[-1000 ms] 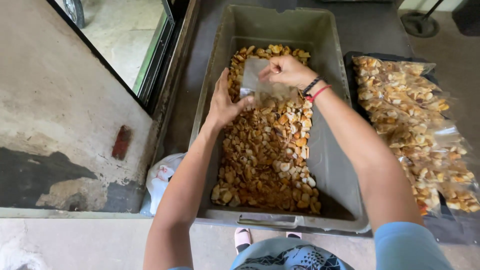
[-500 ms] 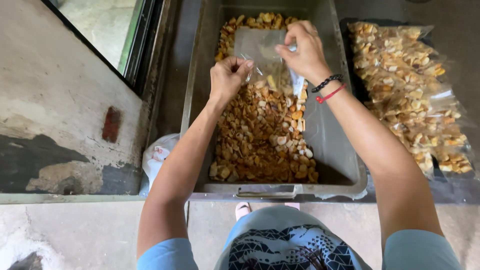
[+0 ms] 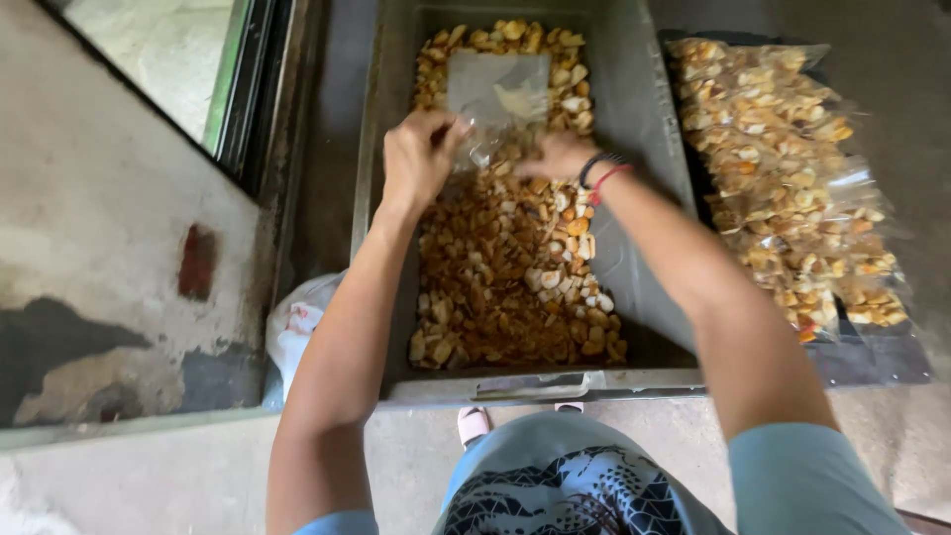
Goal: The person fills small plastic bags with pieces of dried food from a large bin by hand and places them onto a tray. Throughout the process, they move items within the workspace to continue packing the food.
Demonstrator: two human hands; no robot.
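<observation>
Two hands meet over the bin: the left hand (image 3: 421,157) pinches the near left corner of a clear bag (image 3: 498,94) between its fingers (image 3: 451,129), and the right hand (image 3: 558,157) lies low at the bag's near right edge, its fingers hidden, so I cannot tell their grip. Half a second ago the right hand was higher on the bag; now it has dropped toward the snacks (image 3: 505,267), and the bag lies spread flat at the far end. The grey bin (image 3: 649,198) holds them; filled bags (image 3: 783,178) lie to the right, and a white bag (image 3: 295,327) to the near left.
</observation>
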